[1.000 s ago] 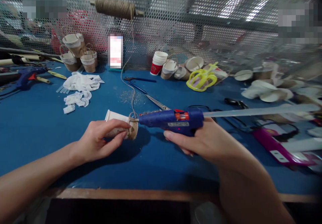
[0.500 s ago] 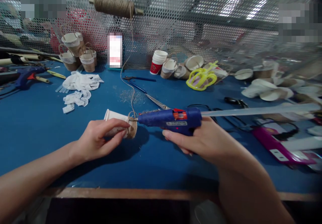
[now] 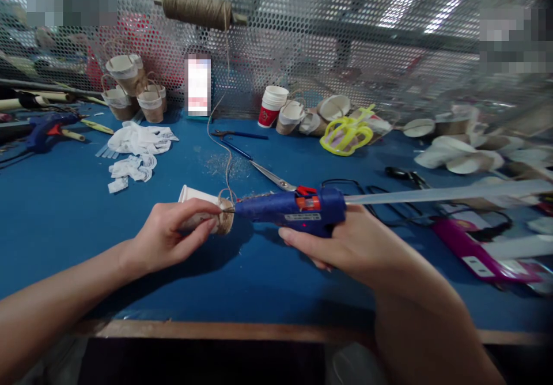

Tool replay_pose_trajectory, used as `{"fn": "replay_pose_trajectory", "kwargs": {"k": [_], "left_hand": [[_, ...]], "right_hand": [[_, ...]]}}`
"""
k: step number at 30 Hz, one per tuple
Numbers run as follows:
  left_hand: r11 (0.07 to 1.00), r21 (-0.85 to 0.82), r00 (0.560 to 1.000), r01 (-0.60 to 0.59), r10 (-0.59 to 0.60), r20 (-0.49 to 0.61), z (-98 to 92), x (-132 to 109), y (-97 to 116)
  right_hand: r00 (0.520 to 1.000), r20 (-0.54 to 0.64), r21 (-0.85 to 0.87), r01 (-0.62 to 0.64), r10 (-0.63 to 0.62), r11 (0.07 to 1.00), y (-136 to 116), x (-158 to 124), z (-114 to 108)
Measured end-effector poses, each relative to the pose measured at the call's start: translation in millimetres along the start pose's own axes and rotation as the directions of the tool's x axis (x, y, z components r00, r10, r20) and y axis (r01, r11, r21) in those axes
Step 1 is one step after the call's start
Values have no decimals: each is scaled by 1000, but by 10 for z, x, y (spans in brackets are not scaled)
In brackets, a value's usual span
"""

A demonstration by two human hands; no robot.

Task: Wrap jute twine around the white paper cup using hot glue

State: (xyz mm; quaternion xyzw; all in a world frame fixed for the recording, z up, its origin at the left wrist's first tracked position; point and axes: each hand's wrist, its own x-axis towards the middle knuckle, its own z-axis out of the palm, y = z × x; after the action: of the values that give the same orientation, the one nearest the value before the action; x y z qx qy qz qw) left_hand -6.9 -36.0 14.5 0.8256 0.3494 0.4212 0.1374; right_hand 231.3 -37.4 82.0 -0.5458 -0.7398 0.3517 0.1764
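My left hand (image 3: pixel 173 235) is closed round a white paper cup (image 3: pixel 196 202) lying on its side just above the blue table (image 3: pixel 64 223). The cup's narrow end is wrapped in jute twine (image 3: pixel 225 221). A strand of twine (image 3: pixel 227 166) runs up from it to a spool (image 3: pixel 196 8) on the mesh wall. My right hand (image 3: pixel 349 245) grips a blue hot glue gun (image 3: pixel 298 210). Its nozzle touches the twine-wrapped end of the cup. A clear glue stick (image 3: pixel 444 192) juts out of the gun's back toward the right.
Scissors (image 3: pixel 254 163) lie behind the cup. Twine-wrapped cups (image 3: pixel 129 88) stand at the back left beside white scraps (image 3: pixel 136 151) and a second glue gun (image 3: pixel 47 128). More cups (image 3: pixel 302 114), a yellow plastic piece (image 3: pixel 345 134) and a magenta object (image 3: pixel 479 252) sit to the right.
The cup and the glue gun have shifted slightly; my left fingers have turned the cup a little, and the gun's nozzle stays at the twine-wrapped end.
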Motion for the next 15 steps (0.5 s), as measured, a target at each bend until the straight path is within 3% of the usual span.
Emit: {"fn": "replay_pose_trajectory", "kwargs": {"k": [6,15], "left_hand": [[999,-26,999,33,-33,7,4,-2,-8],[995,-63,997,73,-72,11,15,3,3]], "right_hand": [[999,33,2,23,-23,1000,12,-9,10],[995,-20,-54,95,-97,994,11,-23,30]]}}
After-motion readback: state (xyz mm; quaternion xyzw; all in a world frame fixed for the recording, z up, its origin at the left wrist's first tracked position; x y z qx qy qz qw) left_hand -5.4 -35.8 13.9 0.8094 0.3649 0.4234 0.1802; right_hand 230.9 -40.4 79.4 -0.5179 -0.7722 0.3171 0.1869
